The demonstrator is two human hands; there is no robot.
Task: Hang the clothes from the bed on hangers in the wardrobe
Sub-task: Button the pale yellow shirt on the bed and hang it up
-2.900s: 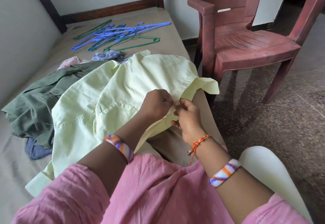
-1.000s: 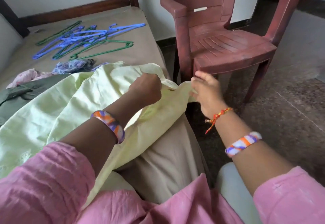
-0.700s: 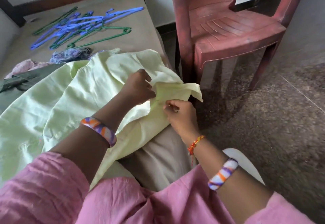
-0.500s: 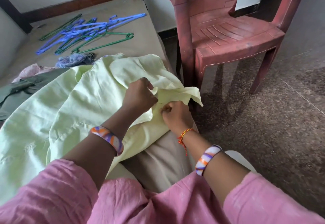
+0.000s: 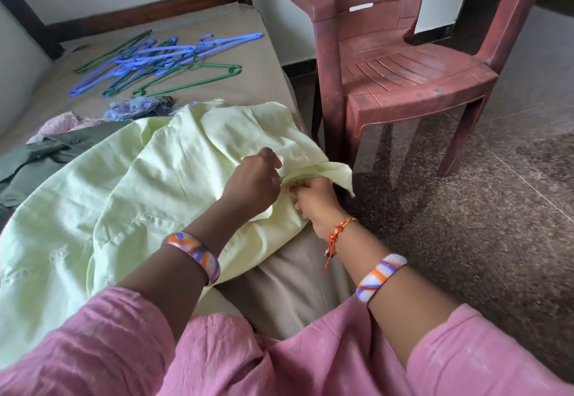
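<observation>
A pale green shirt lies spread across the bed, its front edge near the bed's right side. My left hand and my right hand sit close together on that edge, each pinching the fabric with curled fingers. A pile of blue and green plastic hangers lies at the far end of the bed. More clothes lie to the left: a dark green garment, a pink one and a blue patterned one. No wardrobe is in view.
A maroon plastic chair stands on the speckled floor right beside the bed. A wall runs along the bed's left side, and a dark wooden bed frame closes its far end.
My right hand reached out toward the chair side, then came back to the shirt's edge. Both hands now pinch the fabric close together again.
</observation>
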